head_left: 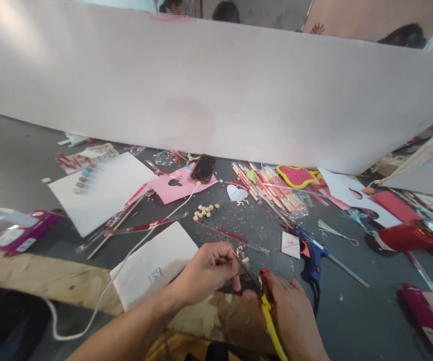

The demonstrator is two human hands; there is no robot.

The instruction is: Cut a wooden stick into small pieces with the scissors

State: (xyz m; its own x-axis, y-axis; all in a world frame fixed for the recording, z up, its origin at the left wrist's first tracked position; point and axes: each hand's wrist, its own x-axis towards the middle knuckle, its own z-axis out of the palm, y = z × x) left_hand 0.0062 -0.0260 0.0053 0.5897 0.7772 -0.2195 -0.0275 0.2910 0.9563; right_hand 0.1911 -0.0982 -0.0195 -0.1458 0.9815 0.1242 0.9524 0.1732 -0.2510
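Observation:
My left hand [216, 268] is closed in a pinch near the table's front edge. What its fingertips hold is too small to make out. Just to the right, my right hand [295, 311] is wrapped round a pair of pliers with yellow handles [271, 328]. Their metal end points toward my left fingertips, and a thin grey piece lies between the two hands. Small pale wooden bits [205, 211] are piled beyond my left hand. A white sheet with green writing [156, 260] lies beside my left forearm.
A white board [201, 90] stands across the back. Bundled wooden sticks [276, 188], a phone [203, 168] with a white cable, and a blue glue gun [314, 258] lie around. A red can [408, 235] is at right, a purple device [28, 233] at left.

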